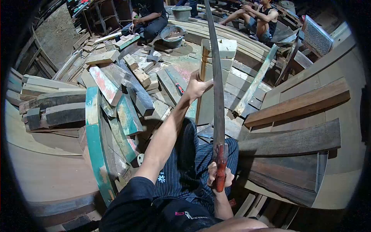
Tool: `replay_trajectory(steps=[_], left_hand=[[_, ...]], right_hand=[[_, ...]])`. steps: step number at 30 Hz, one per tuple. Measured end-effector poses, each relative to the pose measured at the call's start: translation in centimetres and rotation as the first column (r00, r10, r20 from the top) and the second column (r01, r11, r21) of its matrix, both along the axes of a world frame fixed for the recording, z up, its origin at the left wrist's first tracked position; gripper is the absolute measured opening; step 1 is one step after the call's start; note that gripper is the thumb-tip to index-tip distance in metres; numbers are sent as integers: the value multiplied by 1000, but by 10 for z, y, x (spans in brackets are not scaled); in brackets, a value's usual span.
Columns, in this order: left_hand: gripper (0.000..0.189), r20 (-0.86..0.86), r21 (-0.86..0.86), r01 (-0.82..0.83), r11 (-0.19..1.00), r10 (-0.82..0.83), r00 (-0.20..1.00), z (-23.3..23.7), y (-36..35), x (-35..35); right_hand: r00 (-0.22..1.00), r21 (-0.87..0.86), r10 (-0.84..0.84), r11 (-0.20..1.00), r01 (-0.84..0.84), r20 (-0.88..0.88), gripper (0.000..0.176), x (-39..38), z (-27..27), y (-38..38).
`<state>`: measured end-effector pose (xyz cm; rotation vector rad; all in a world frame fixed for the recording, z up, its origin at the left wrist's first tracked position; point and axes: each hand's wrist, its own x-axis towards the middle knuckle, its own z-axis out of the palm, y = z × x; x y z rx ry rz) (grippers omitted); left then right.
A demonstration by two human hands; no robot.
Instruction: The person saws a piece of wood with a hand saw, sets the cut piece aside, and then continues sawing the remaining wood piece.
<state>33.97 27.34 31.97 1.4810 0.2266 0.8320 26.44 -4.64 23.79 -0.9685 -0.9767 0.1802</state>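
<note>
My left hand (198, 86) grips an upright wooden stick (202, 65) that stands on end in front of my knees. My right hand (218, 176) is closed around the reddish handle of a long machete (216, 77). Its grey blade runs straight up past the stick and out of the top of the view, just to the right of the stick. My striped trousers (193, 162) show below both arms.
A heap of old painted planks (116, 92) lies to the left. Dark boards (293, 143) are stacked at the right. At the back, two people sit on the floor, one (148, 19) beside a basin (172, 36), another (259, 19) farther right.
</note>
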Motion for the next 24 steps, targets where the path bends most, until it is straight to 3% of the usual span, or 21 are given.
replay_trajectory(steps=[1, 3, 5, 7, 9, 12, 15, 16, 17, 19, 21, 22, 23, 24], left_hand=[[28, -12, -2, 23, 1000, -23, 1000, -1, 1, 0], [28, 7, 35, 18, 999, -19, 1000, -3, -1, 1], [29, 8, 70, 37, 997, -37, 999, -3, -4, 3], [31, -19, 91, 86, 992, -84, 996, -6, -11, 2], [32, -34, 57, 119, 991, -117, 993, -4, -18, 1], [30, -41, 14, 104, 994, -104, 994, 2, -21, 0], [28, 67, 103, 88, 991, -95, 993, -12, -7, 9], [24, -33, 96, 14, 995, -10, 999, 2, -12, 2], [24, 12, 70, 25, 997, -26, 1000, 1, -9, 0], [23, 95, 25, 60, 998, -62, 994, -1, -4, -1], [25, 66, 42, 57, 997, -60, 996, 1, -7, -2], [25, 45, 44, 61, 997, -63, 997, -1, -8, -3], [25, 30, 51, 64, 997, -66, 997, 3, -9, -4], [24, -3, 29, 54, 998, -54, 999, 5, -15, -5]], right_hand=[[975, -32, -164, 985, 171, 153, 29, -5, -2, 2], [943, -45, -268, 958, 282, 199, 29, -8, -3, 2], [986, -35, -163, 986, 163, -14, 23, -6, 0, 1], [933, -34, -329, 941, 337, 149, 27, 0, 56, 21], [844, -145, -466, 846, 513, 266, 32, 15, 63, 27], [910, -148, -404, 898, 414, 95, 31, 15, 79, 41], [740, -87, -490, 805, 587, 460, 28, -2, 69, 16], [828, -101, -434, 862, 496, 355, 29, -14, 60, 8], [897, -103, -367, 910, 401, 246, 31, -23, 48, 0], [899, -41, -326, 935, 352, 291, 16, -25, 34, -12], [809, -152, -351, 871, 466, 471, 15, -24, -2, -29], [760, -172, -362, 836, 521, 541, 14, -23, 10, -27], [711, -131, -402, 814, 567, 577, 14, -16, 79, -3], [731, -102, -432, 823, 559, 529, 13, -10, 86, 11]])
